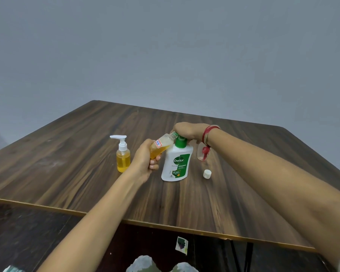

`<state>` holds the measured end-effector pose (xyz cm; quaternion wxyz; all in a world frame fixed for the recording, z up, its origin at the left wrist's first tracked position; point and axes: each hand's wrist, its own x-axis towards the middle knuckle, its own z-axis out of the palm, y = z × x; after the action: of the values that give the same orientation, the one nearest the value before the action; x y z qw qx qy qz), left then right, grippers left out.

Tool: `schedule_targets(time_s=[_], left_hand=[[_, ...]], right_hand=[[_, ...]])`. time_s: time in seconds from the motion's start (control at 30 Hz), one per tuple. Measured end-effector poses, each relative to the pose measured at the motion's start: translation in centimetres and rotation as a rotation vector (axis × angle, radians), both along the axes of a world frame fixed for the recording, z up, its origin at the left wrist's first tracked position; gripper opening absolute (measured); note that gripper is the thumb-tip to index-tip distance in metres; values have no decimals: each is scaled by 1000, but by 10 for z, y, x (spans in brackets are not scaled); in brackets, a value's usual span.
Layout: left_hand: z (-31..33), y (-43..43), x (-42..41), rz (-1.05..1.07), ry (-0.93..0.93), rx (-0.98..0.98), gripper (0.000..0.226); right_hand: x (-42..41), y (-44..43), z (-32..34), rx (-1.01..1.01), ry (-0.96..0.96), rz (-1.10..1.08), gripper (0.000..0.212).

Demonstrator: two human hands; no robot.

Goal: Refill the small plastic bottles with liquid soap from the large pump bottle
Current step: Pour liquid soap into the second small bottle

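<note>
The large white pump bottle [176,163] with a green pump head stands upright at the middle of the wooden table [67,154]. My right hand [186,131] lies on top of its pump, fingers curled over the head. My left hand [145,160] grips a small clear bottle [162,144], tilted with its open mouth against the pump's nozzle; it is about half full of amber soap. A small white cap [207,173] lies on the table to the right of the pump bottle.
A small pump bottle [122,155] full of amber soap stands upright to the left of my left hand. Another small clear bottle [201,153] stands behind my right wrist, partly hidden by a red thread. The table's front edge runs below my forearms.
</note>
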<state>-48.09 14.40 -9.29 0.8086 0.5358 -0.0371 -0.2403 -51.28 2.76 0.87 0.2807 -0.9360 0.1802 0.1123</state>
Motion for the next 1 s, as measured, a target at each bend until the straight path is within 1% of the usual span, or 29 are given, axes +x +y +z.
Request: schedule_targets(time_s=[0.1, 0.2, 0.3, 0.37, 0.47, 0.6, 0.73, 0.83, 1.0], left_hand=[[3, -2, 0, 10, -8, -17, 26], [1, 0, 0, 25, 2, -4, 26], [0, 0, -1, -15, -2, -23, 26], [3, 0, -2, -1, -15, -23, 26], [3, -1, -2, 41, -16, -12, 25], [3, -1, -2, 23, -9, -22, 26], [0, 0, -2, 34, 4, -3, 24], [-1, -2, -3, -3, 0, -24, 26], [-2, -2, -5, 16, 12, -20, 26]], right_hand=[[0, 1, 3, 2, 4, 15, 29], [-2, 1, -1, -31, -13, 12, 40], [-2, 0, 3, -20, -8, 37, 34], [0, -1, 3, 11, -2, 34, 40], [-1, -2, -1, 7, -13, 13, 40], [0, 0, 4, 7, 9, 36, 40], [0, 1, -3, 8, -13, -22, 46], [-1, 1, 2, 8, -13, 4, 46], [-3, 3, -1, 6, -33, -21, 45]])
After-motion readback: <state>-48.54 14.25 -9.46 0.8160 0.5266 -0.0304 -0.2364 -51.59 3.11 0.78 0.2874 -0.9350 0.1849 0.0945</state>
